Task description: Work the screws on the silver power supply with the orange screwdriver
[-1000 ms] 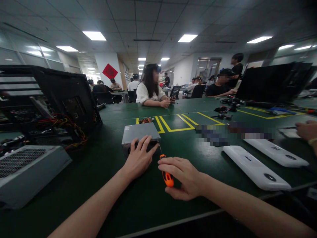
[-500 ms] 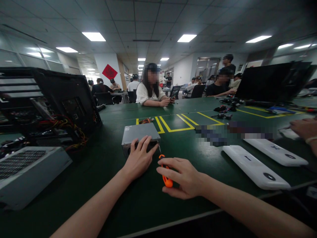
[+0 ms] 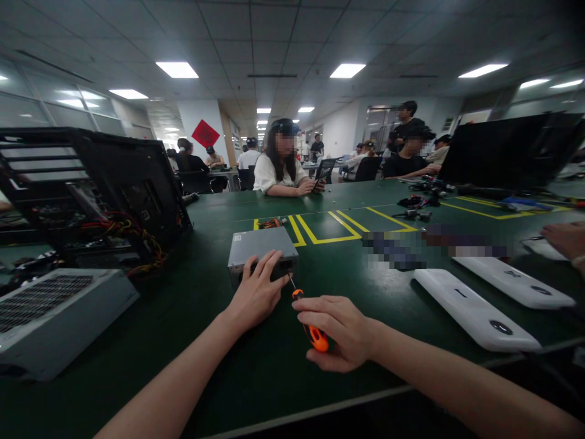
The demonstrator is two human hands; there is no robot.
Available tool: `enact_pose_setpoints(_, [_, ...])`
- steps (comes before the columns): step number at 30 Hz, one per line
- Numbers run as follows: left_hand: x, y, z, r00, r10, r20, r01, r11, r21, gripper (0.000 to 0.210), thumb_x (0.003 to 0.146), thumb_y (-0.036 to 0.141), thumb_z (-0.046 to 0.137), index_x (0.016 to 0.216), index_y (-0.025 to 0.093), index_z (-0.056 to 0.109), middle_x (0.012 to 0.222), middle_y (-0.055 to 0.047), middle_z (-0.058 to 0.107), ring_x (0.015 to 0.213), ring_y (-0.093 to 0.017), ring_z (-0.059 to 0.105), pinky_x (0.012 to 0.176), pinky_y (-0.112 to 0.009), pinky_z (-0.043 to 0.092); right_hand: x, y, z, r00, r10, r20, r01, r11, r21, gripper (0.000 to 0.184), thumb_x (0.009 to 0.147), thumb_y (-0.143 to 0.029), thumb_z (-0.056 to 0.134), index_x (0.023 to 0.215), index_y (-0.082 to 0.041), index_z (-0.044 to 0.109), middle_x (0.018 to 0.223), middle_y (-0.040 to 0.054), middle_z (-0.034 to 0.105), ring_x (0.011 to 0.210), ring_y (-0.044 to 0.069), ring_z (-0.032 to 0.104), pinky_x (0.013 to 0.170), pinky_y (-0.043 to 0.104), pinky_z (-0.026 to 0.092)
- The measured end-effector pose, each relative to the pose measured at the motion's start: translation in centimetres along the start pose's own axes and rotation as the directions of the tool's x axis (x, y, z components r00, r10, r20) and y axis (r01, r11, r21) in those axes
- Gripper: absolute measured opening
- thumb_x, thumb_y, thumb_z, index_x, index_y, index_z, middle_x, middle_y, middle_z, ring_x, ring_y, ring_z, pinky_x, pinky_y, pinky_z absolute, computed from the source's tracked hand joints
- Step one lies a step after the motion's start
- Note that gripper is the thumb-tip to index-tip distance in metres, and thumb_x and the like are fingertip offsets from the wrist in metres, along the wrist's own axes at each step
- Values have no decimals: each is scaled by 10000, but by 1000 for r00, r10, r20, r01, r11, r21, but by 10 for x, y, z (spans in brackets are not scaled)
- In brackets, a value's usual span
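Observation:
A grey metal computer power supply [image 3: 260, 242] sits on the green table in front of me. My left hand [image 3: 259, 286] grips its near upper edge, fingers spread over the top and thumb by the right front corner. In my right hand [image 3: 338, 332] is a screwdriver [image 3: 316, 337] with an orange and black handle. Its shaft slants up and left, with the tip at the near face beside my left thumb. Whether the tip sits in a screw is too small to tell.
To the left stand an open black computer case [image 3: 95, 195] with cables and a second power supply [image 3: 68, 317]. White devices [image 3: 475, 311] lie at the right, near another person's hand [image 3: 567, 241]. A person [image 3: 281, 164] sits across the table; monitors [image 3: 498, 152] stand at the far right.
The screwdriver handle and my right hand have shifted slightly right and toward me, so the shaft leans more. My left hand stays on the power supply. The view has shifted slightly.

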State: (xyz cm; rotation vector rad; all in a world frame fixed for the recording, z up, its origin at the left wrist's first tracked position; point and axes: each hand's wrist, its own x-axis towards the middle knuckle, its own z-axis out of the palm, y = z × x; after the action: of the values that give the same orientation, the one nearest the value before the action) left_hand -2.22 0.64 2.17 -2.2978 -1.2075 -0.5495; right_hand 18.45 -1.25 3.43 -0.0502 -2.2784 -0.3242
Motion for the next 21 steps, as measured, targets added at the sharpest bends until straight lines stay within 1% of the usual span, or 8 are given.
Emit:
enact_pose_setpoints(3, [0, 0, -1, 1000, -3, 3, 3, 1000, -19, 279, 818, 206, 475, 1062, 249, 602, 1404, -133, 275, 1301, -281, 235, 1009, -525, 194, 1, 1, 2, 1000, -10, 16, 10, 1000, 17, 318, 852, -361, 406, 1016, -96, 475, 954, 149, 629, 840, 182, 629, 648, 266, 521])
enact_pose_setpoints(9, [0, 0, 0, 1000, 5, -1, -5, 999, -38, 286, 817, 204, 472, 1070, 235, 601, 1409, -130, 269, 1292, -293, 245, 1004, -533, 205, 0, 4, 7, 998, -6, 63, 2, 998, 69, 329, 846, -356, 425, 1041, -93, 467, 1003, 168, 608, 902, 194, 615, 684, 279, 520])
enact_pose_setpoints(13, [-1, -1, -1, 1000, 7, -2, -7, 999, -37, 286, 816, 204, 475, 1074, 228, 597, 1406, -140, 269, 1290, -290, 246, 1003, -537, 207, -1, 4, 9, 998, 4, 58, -9, 997, 81, 330, 839, -353, 435, 1047, -98, 465, 1021, 165, 599, 910, 195, 610, 697, 284, 520])
enact_pose_setpoints(17, [-1, -1, -1, 1000, 11, -5, -12, 999, -39, 291, 812, 197, 478, 1076, 229, 596, 1406, -134, 272, 1292, -291, 240, 1003, -539, 209, 1, 3, 8, 999, -13, 47, 9, 997, 81, 321, 838, -349, 440, 1025, -91, 475, 1004, 165, 605, 872, 194, 620, 672, 276, 523])
enact_pose_setpoints(21, [-1, -1, 0, 1000, 2, 7, -1, 999, -37, 286, 821, 208, 474, 1079, 234, 594, 1410, -136, 260, 1302, -285, 226, 1008, -535, 201, 3, 2, 6, 999, -11, 42, 8, 998, 70, 320, 845, -349, 429, 1019, -85, 479, 987, 169, 609, 877, 196, 619, 679, 278, 524])
